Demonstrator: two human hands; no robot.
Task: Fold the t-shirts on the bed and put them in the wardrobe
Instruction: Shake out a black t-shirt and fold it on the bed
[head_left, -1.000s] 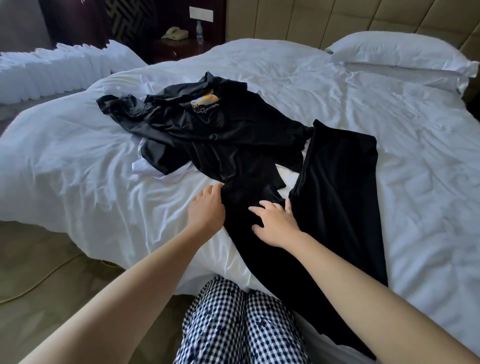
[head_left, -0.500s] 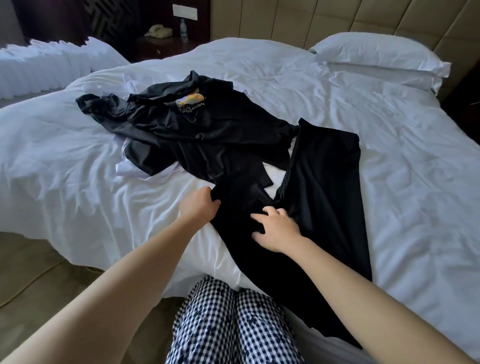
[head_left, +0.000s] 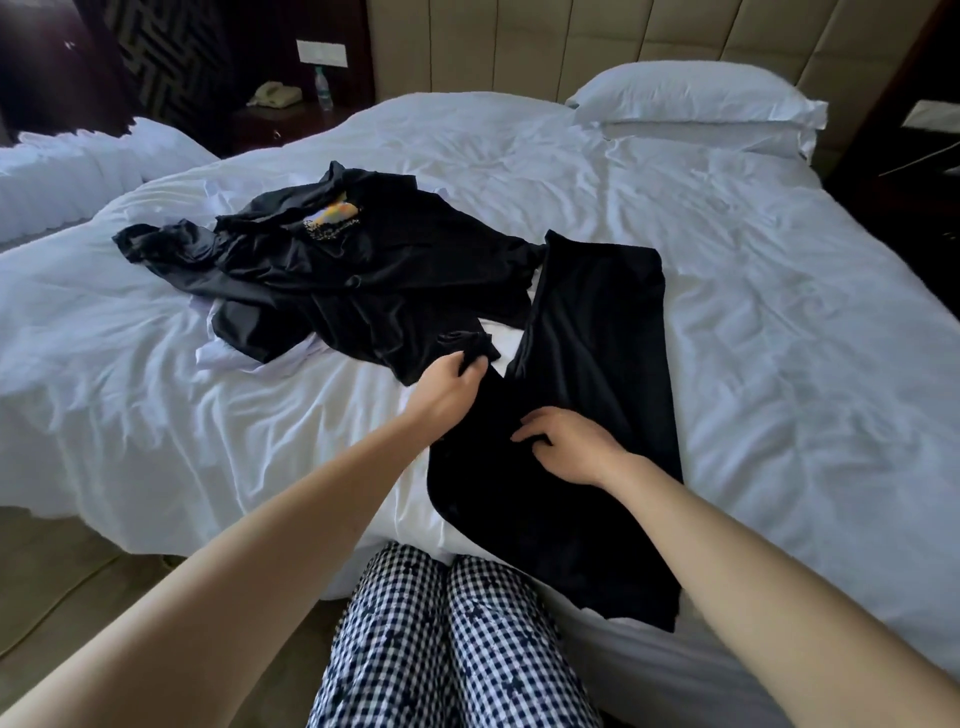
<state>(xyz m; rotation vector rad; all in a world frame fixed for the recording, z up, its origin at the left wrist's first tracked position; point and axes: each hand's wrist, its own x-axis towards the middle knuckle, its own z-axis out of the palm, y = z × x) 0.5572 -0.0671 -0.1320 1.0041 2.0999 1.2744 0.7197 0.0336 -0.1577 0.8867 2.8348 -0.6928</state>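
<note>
Hotel-type bedrm, going by the fittings. Big bed (head_left: 727, 312) w/ plain white duvet & stacked white pillows (head_left: 691, 98) against a tall padded headboard (head_left: 519, 47). Dark wood nightstand (head_left: 291, 122) beside it, w/ beige telephone (head_left: 275, 95) & small water bottle (head_left: 323, 88) on top; white switch panel (head_left: 320, 53) on wall above. Second bed (head_left: 78, 171) at left, same white linen. Dark patterned wall panelling (head_left: 166, 62) behind; beige floor (head_left: 78, 571) below.

Matt black cloth t-shirt (head_left: 582, 415), wrinkled white bedsheet (head_left: 779, 312)
</note>
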